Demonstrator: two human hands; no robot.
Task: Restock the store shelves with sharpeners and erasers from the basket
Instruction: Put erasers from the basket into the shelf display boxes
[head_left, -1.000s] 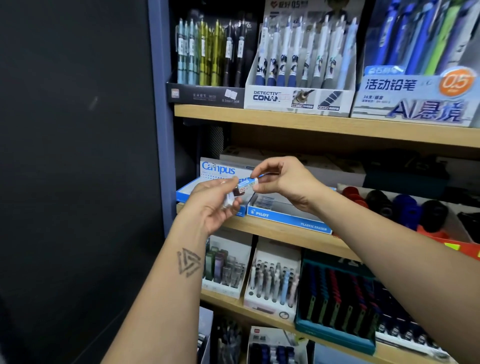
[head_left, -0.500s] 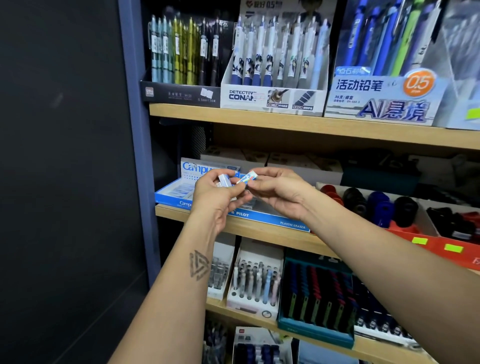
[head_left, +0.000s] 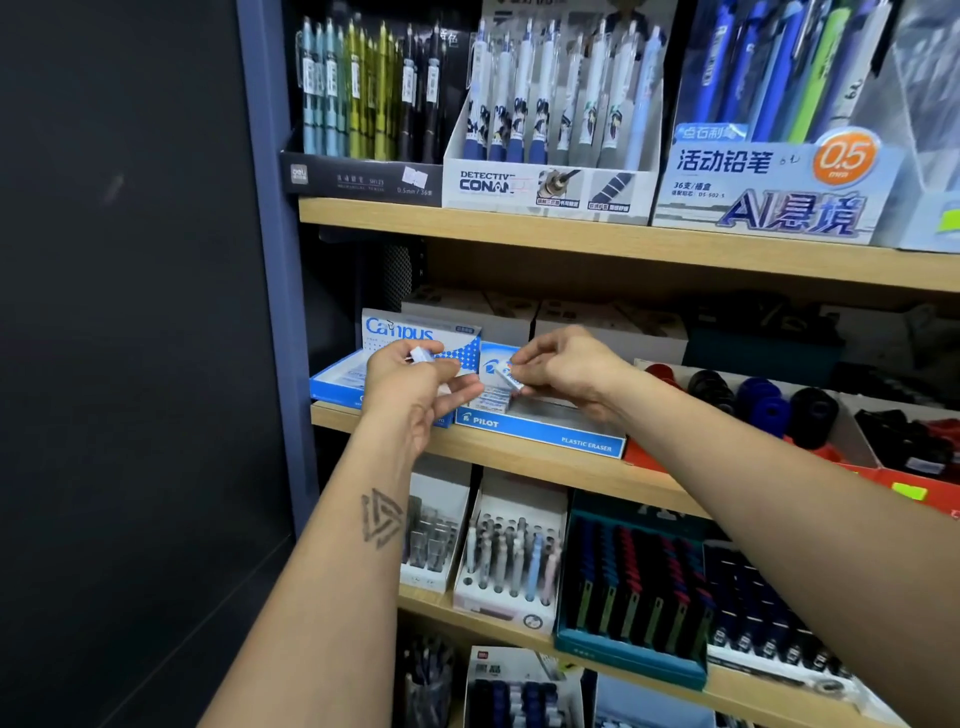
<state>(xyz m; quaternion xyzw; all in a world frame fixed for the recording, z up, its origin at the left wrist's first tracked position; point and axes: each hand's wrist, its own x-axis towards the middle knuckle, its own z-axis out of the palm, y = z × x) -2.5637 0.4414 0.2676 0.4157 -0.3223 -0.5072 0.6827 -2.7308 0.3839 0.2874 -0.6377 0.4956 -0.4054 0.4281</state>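
Note:
My left hand (head_left: 415, 384) grips small white-and-blue erasers (head_left: 422, 355) in front of the Campus eraser box (head_left: 410, 332) on the middle shelf. My right hand (head_left: 566, 369) pinches one eraser (head_left: 508, 375) by its end, just above the open blue Pilot eraser box (head_left: 540, 434). A few erasers (head_left: 491, 401) lie at the left end of that box. The two hands are a short gap apart. No basket is in view.
The wooden middle shelf (head_left: 519, 467) also carries round sharpeners (head_left: 758, 402) in a red tray on the right. Pen displays (head_left: 556, 119) fill the upper shelf, more pens (head_left: 519, 561) the lower one. A blue post (head_left: 270, 260) and dark wall bound the left.
My hands have parted: the right hand has drawn one eraser away from the left hand's bunch and lowered it towards the Pilot box. The camera has shifted slightly.

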